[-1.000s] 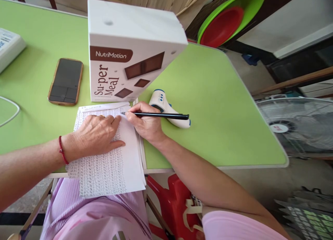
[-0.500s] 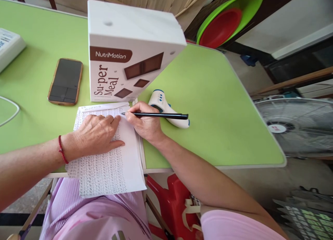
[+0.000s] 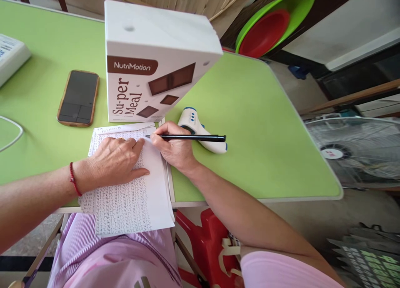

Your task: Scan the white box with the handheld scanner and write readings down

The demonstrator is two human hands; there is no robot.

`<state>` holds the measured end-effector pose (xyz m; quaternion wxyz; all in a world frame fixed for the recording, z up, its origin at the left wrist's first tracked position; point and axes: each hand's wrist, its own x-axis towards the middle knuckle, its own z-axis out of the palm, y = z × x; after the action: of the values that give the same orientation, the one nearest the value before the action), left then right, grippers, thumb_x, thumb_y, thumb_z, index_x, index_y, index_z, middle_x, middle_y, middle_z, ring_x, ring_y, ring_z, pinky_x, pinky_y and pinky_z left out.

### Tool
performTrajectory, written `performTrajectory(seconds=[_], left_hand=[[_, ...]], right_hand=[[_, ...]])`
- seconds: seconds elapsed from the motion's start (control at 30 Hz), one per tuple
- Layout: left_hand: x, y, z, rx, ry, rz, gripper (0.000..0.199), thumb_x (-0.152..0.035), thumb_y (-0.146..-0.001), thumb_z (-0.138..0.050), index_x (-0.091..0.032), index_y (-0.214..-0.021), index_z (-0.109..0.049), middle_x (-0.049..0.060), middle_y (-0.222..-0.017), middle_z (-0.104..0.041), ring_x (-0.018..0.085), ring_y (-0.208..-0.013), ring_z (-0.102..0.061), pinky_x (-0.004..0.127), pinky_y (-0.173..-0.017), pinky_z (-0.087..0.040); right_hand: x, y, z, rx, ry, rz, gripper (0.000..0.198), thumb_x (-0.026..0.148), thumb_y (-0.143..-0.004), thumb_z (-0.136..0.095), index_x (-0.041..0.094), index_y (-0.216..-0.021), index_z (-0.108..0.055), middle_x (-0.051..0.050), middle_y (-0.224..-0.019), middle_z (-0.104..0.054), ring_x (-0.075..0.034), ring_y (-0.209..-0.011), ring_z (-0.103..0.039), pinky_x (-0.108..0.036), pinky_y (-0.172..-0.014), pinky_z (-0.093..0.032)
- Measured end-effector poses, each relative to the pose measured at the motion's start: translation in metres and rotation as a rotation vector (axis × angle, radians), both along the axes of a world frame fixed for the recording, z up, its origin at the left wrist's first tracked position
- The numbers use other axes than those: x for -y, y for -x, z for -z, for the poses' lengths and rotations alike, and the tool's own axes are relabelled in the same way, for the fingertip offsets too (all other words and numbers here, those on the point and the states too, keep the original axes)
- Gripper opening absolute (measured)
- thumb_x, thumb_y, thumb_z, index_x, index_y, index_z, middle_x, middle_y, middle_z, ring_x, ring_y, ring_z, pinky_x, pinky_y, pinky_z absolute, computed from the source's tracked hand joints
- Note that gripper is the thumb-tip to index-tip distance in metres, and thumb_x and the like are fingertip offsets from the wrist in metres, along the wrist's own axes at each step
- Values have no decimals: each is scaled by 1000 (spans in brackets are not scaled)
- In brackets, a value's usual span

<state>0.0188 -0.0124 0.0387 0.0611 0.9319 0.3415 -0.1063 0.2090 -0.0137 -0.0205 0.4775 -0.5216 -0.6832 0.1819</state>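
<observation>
My right hand (image 3: 175, 148) grips a black pen (image 3: 196, 137), its tip touching the upper part of a white sheet of paper (image 3: 125, 211) covered in handwritten lines. Flat on the same sheet lies my left hand (image 3: 117, 161), palm down with the thumb stretched out to the right. The paper's top edge is folded over, and its lower end hangs past the table edge. Just beyond the right hand, a white and blue infrared thermometer (image 3: 201, 130) rests on the table. A white box (image 3: 131, 84) printed "NutriMotion Su-per Meal" stands behind the paper.
On the green table (image 3: 259, 155), a phone in a brown case (image 3: 78, 98) lies left of the box. A white device (image 3: 11, 57) and a white cable (image 3: 15, 127) are at the far left. A fan (image 3: 353, 152) stands to the right; a red chair (image 3: 206, 238) is below.
Both hands, the pen and the paper look the same as half a second ago. Only a very slight shift of the whole view shows.
</observation>
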Motion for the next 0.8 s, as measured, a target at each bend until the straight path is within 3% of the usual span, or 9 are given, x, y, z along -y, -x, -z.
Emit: performTrajectory(seconds=[0.37, 0.8], left_hand=[[0, 1, -2, 8, 15, 1, 60, -58, -100, -56, -8, -132, -55, 15, -103, -72, 35, -85, -73, 37, -60, -42], [-1, 1, -2, 5, 22, -3, 63, -60, -100, -56, -7, -135, -55, 16, -104, -72, 37, -88, -73, 40, -64, -48]], right_hand=[[0, 0, 1, 6, 33, 27, 14, 29, -82, -61, 25, -70, -53, 4, -61, -62, -12, -54, -51, -28, -54, -46], [0, 0, 1, 21, -14, 36, 12, 26, -81, -59, 25, -70, -52, 5, -61, -60, -12, -54, -49, -28, -55, -44]])
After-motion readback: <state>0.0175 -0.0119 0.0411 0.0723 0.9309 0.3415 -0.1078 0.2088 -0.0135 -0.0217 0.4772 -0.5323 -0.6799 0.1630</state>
